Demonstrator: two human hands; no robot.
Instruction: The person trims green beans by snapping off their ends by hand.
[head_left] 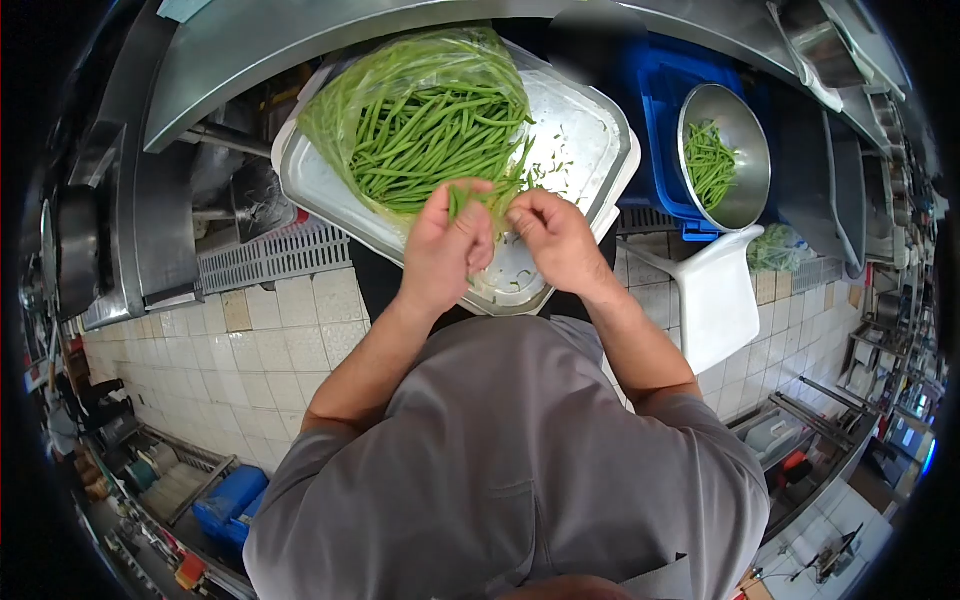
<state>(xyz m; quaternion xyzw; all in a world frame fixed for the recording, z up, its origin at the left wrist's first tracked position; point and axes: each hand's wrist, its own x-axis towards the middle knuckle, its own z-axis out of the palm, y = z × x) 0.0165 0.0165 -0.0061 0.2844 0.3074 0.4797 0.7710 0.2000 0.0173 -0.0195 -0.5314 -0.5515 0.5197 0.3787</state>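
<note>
Over a metal tray (590, 130) on my lap, both hands are close together. My left hand (452, 238) is closed round a few green beans (458, 200), whose ends show between thumb and fingers. Just to its right, my right hand (556, 238) has thumb and forefinger pinched together; whatever is between them is too small to make out. Beyond the hands, a clear plastic bag (330, 120) lies open on the tray, full of whole green beans (435, 135). Small green bean trimmings (556, 165) are scattered on the tray's right part and near its front edge.
At the right, a steel bowl (752, 160) with some green beans (708, 165) rests tilted on a blue crate (660, 110). A white plastic stool (715, 305) stands beside me on the tiled floor. A steel counter (300, 75) runs across the far side.
</note>
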